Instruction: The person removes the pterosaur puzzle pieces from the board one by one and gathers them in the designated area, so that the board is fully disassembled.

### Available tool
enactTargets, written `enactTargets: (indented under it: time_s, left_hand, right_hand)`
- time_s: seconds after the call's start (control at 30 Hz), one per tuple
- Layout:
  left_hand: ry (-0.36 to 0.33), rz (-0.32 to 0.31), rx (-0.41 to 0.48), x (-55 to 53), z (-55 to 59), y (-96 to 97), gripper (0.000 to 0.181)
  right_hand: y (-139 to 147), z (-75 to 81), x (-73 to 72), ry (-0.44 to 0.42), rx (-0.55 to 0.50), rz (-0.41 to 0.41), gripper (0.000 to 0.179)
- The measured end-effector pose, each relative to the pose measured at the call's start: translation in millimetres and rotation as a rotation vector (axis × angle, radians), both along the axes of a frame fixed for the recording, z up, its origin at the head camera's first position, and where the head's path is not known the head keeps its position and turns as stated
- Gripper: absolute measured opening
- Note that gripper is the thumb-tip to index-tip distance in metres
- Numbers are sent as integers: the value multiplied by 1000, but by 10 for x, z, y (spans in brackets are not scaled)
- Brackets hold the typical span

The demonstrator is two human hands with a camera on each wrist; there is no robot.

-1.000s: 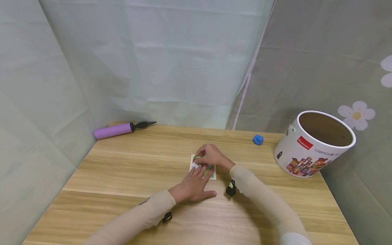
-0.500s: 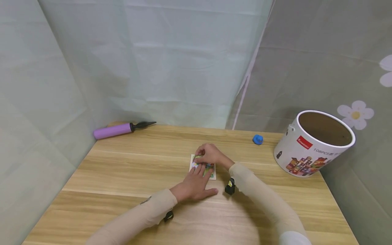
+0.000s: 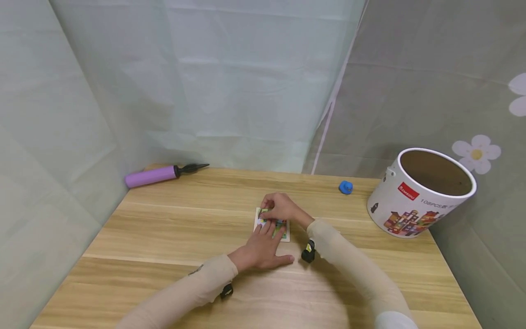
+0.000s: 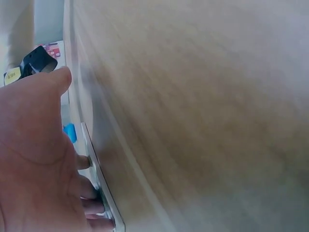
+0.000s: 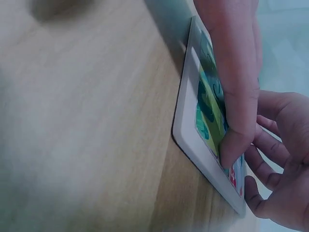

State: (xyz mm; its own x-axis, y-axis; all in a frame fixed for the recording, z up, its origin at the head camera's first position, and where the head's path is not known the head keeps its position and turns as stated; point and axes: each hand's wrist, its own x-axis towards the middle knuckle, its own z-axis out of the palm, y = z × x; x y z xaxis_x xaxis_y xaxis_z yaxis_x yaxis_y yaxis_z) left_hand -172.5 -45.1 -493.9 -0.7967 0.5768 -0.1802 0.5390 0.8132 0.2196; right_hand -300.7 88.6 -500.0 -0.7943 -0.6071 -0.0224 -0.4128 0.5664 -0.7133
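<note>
A small white-bordered jigsaw puzzle board point(image 3: 287, 236) with a colourful picture lies flat on the wooden table. My left hand point(image 3: 263, 251) comes in from the left and rests its spread fingers on the board's near part, thumb out on the tabletop. At the far left corner of the puzzle, my right hand point(image 3: 282, 208) bends over the picture, thumb and forefinger pinching what seems a puzzle piece, mostly hidden by the fingers. In the right wrist view the curled fingers of the right hand point(image 5: 289, 169) sit by the board's right edge, behind the left hand's finger point(image 5: 236, 111).
A purple balloon pump point(image 3: 152, 177) with a black nozzle lies at the back left. A small blue rubber duck point(image 3: 346, 187) sits at the back right, beside a large white toy-block bucket point(image 3: 415, 205). Pale curtains point(image 3: 246, 91) stand along the table's back and sides.
Left thumb has slid slightly right across the tabletop. Right fingers have shifted a tiny bit at the puzzle's far left corner, and more of the picture shows. The board stays put.
</note>
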Motion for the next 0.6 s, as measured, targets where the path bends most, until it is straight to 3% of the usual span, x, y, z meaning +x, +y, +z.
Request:
enactTargets:
  time_s: [0.2, 0.6]
  left_hand:
    - [-27, -2, -9, 1, 18, -21, 93]
    - [-13, -25, 12, -33, -16, -93, 86]
  right_hand:
    - [22, 46, 24, 34, -23, -9, 4]
    - [289, 190, 20, 101, -113, -74, 11]
